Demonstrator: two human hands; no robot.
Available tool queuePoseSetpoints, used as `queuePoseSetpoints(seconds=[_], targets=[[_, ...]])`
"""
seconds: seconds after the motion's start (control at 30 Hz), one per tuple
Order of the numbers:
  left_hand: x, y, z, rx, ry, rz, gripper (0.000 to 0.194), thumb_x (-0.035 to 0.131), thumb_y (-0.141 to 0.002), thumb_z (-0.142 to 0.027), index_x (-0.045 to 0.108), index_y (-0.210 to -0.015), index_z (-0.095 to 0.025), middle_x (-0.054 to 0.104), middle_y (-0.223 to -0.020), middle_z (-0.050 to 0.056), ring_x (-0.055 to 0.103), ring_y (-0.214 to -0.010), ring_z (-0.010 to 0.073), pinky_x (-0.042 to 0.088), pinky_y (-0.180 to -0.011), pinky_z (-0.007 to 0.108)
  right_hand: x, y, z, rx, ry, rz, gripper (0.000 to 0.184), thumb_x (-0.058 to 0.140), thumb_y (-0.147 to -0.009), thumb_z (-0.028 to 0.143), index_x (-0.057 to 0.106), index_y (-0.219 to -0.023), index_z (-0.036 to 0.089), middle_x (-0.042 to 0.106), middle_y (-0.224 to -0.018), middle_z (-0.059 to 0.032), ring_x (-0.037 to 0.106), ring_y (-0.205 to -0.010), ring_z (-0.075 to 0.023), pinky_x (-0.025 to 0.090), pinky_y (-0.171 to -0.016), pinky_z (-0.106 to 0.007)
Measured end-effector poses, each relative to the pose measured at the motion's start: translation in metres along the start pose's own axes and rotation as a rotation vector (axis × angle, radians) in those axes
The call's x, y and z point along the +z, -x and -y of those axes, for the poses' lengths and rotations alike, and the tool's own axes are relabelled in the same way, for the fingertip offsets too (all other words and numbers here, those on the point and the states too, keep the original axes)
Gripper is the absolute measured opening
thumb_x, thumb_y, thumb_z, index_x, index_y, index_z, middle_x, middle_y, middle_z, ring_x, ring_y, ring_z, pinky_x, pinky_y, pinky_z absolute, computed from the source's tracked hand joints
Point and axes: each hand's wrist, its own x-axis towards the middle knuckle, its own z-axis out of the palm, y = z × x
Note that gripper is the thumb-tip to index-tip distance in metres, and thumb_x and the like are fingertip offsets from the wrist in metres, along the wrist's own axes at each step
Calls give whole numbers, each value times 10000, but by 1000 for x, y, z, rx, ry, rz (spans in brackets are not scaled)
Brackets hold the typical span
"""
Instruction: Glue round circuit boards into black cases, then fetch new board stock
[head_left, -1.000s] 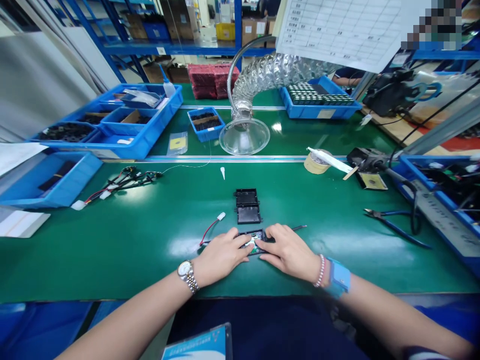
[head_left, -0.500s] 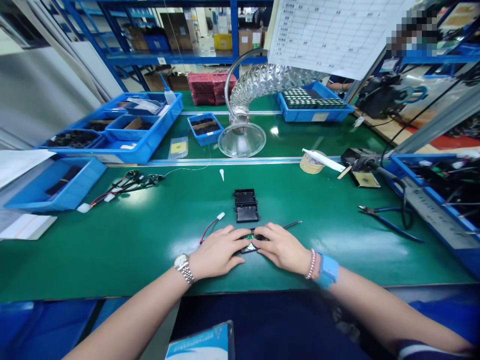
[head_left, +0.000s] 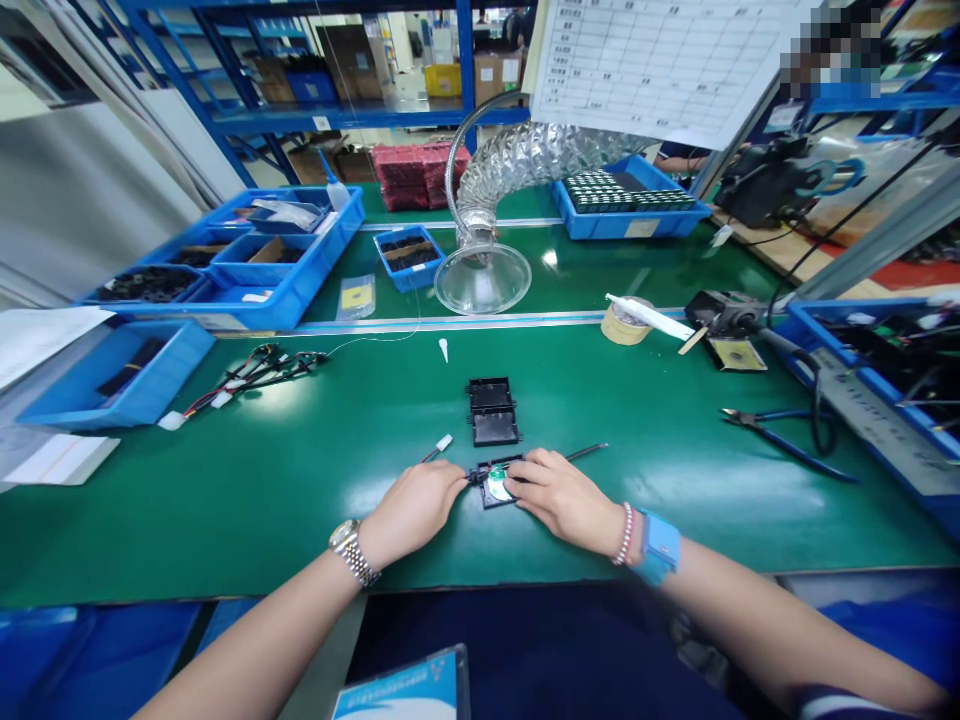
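A small black plastic case (head_left: 489,500) lies open on the green bench, with a green circuit board (head_left: 497,472) and a white round part (head_left: 498,489) inside. At its left edge, my left hand (head_left: 420,505) pinches the black cable (head_left: 472,478) where it enters the case. My right hand (head_left: 559,492) grips the case's right side, fingertips over the white part. A white connector (head_left: 444,442) on a wire lies just beyond my left hand. Behind the case rest two black case halves (head_left: 493,412). A thin dark rod or lead (head_left: 587,451) sticks out past my right hand.
Cutting pliers (head_left: 784,440) and a tape roll (head_left: 628,322) lie to the right. Wire harnesses (head_left: 247,378) and a blue bin (head_left: 161,385) are at left. A clear fume-extraction hood (head_left: 484,280) hangs over the bench's back. A small white nozzle tip (head_left: 443,349) lies mid-bench.
My left hand has moved left from over the case to the cable at its left edge, uncovering the board and white part. The white connector has shifted slightly. My right hand stays on the case.
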Motion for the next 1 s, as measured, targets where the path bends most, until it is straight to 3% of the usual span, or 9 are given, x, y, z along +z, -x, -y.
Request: queuePoseSetpoints(seconds=[0.23,0.37,0.6,0.73,0.87,1.0], targets=[[13,0,3,163,86,-131,248,344,-907,-217,588,-895,-171,599,-825,43,548,-771,133,426,-704,244,3,-1,-2,-40,-61,-24,252,372,-913,250,580,-1030,167,584,-1012,-83,437,-941,-180,405,-822,-338],[18,1,6,134,10,-91,286,312,-912,-211,594,-883,-173,580,-771,36,539,-724,129,420,-660,237,3,-1,-1,-44,-61,-40,240,380,-909,231,586,-1009,160,588,-990,-86,441,-938,-181,419,-824,-334],[4,-8,0,102,-49,21,303,313,-912,-241,588,-799,-181,581,-748,17,554,-700,130,409,-650,239,4,-1,-1,-45,-63,-52,249,370,-910,221,590,-1010,157,590,-999,-84,437,-949,-189,422,-830,-336],[11,-5,0,83,-152,29,277,320,-903,-212,578,-806,-185,580,-748,18,563,-689,140,409,-613,248,4,0,1,-27,-54,-47,264,350,-915,211,570,-1050,153,579,-1006,-82,419,-946,-191,412,-831,-334],[19,-2,-5,116,-360,24,224,355,-847,-104,566,-860,-179,586,-786,38,562,-741,184,428,-599,281,4,-4,10,18,11,-21,341,366,-906,232,468,-1227,175,549,-929,-84,402,-870,-196,402,-781,-348],[22,-3,-9,191,-454,24,213,372,-810,-59,558,-849,-155,585,-811,62,538,-743,211,449,-588,313,4,-11,20,96,95,-12,320,365,-902,246,527,-1175,216,512,-857,-82,378,-801,-201,378,-696,-341]])
